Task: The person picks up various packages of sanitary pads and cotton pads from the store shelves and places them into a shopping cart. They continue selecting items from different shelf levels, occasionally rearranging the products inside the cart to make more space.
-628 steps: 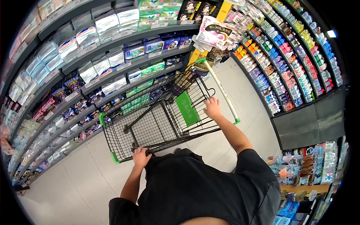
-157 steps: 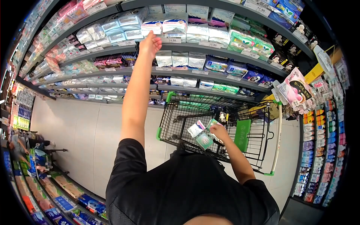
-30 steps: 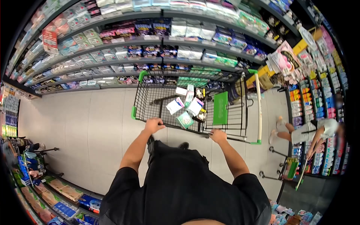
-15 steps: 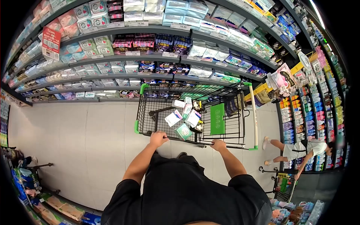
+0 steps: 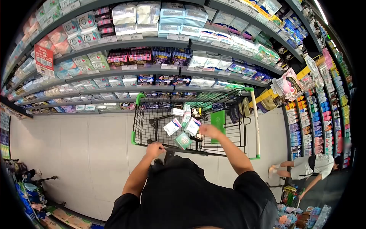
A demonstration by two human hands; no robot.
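A wire shopping cart [image 5: 170, 149] with green corner pieces stands in front of me. My left hand [image 5: 155, 149] is closed around its near rim. Over the basket, my right hand [image 5: 209, 131] is beside a white packet [image 5: 193, 126] with a blue and pink edge; its fingers are too small and blurred to make out. Also in the basket lie another white packet [image 5: 172, 126], a teal-green packet [image 5: 183, 141], an upright green-and-white pack [image 5: 186, 114], a small white pack [image 5: 177, 112] and a black pack [image 5: 196, 112]. A green panel [image 5: 217, 126] hangs at the cart's right.
Shelves of packaged goods [image 5: 171, 57] rise behind the cart, with a red sign [image 5: 44, 61] at left. At right, a person [image 5: 309, 168] bends by another cart [image 5: 291, 195] near bottle shelves [image 5: 305, 129]. Another cart [image 5: 40, 183] is at lower left; pale floor [image 5: 84, 152] lies between.
My right hand has let go of the cart's near rim and moved up and left over the packets. My left hand stays on the rim. The cart appears slightly lower and further left.
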